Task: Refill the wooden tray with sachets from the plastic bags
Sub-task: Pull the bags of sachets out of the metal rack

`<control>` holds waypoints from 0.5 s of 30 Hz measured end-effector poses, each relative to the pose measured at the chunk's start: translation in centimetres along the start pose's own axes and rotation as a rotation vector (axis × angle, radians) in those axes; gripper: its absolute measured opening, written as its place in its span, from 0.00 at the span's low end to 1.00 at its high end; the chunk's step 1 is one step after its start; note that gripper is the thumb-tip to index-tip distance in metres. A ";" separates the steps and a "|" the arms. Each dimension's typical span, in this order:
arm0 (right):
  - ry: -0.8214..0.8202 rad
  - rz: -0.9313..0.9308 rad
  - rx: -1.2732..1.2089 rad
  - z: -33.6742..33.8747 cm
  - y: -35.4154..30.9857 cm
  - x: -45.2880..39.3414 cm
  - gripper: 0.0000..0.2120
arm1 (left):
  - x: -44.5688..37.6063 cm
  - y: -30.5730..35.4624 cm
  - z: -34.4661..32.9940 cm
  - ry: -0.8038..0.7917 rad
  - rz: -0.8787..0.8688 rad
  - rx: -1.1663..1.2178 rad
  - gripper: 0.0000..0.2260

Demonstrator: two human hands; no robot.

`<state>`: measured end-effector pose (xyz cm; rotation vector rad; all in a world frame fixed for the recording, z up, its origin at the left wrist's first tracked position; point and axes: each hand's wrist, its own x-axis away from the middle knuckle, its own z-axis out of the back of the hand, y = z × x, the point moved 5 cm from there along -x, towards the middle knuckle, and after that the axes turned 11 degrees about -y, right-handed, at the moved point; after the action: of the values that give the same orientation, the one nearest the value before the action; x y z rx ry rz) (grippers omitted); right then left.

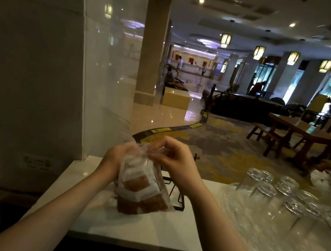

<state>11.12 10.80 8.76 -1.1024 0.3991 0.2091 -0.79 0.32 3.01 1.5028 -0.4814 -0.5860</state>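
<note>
Item: clear, crinkled plastic bag (141,188) packed with brown and white paper sachets (145,201). Location: we hold it upright above the white stone tabletop (129,226), near the middle of its front half; whether its base rests on the surface we cannot tell. Long axis: close to vertical, leaning slightly, gathered mouth at the top and heavy end down. The sachets lie stacked flat in blocks across the lower part.

Left hand (116,159): closed around the bag's upper left side and neck. Right hand (173,158): fingers pinched shut on the twisted film at the mouth, apparently working it open.

Nearby: black wire stand (176,195) just behind the bag; a cluster of upturned clear drinking glasses (273,196) to our right. The wooden tray is not in sight.

Risks, in our judgement:
- The thin film may tear suddenly under the pull, spilling sachets over the tabletop or past its front edge.
- With the weight low and the grip high, the bag could slip and drop.
- A jerk of the right elbow as the mouth gives way could reach the glasses and topple them.
</note>
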 end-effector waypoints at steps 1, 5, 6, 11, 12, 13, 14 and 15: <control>0.010 -0.011 0.014 -0.3 0.3 0.2 0.05 | 0.2 0.4 -0.1 -0.031 -0.027 -0.101 0.12; 0.198 -0.092 0.061 -0.6 1.9 0.7 0.10 | 2.1 0.2 0.1 -0.083 -0.083 -0.014 0.09; 0.258 -0.110 0.075 -0.8 2.2 0.9 0.13 | 2.7 -0.1 -0.1 -0.085 -0.060 0.075 0.11; 0.451 -0.119 0.151 -3.1 3.6 1.6 0.10 | 5.8 -0.4 -2.4 -0.239 -0.005 0.343 0.28; 0.464 -0.130 0.163 -3.5 4.0 1.6 0.09 | 6.2 -0.3 -2.4 -0.253 0.004 0.390 0.32; 0.479 -0.133 0.179 -3.7 4.3 1.5 0.08 | 6.4 -0.5 -2.4 -0.269 0.014 0.397 0.33; 0.491 -0.129 0.206 -4.0 4.5 1.5 0.07 | 6.7 -0.5 -2.3 -0.278 0.026 0.399 0.32; 0.499 -0.112 0.233 -4.3 4.6 1.4 0.07 | 6.6 -0.8 -2.1 -0.271 0.017 0.373 0.28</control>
<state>9.87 8.95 2.71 -0.9355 0.7831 -0.2150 5.60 -2.24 1.77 1.7772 -0.8483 -0.7189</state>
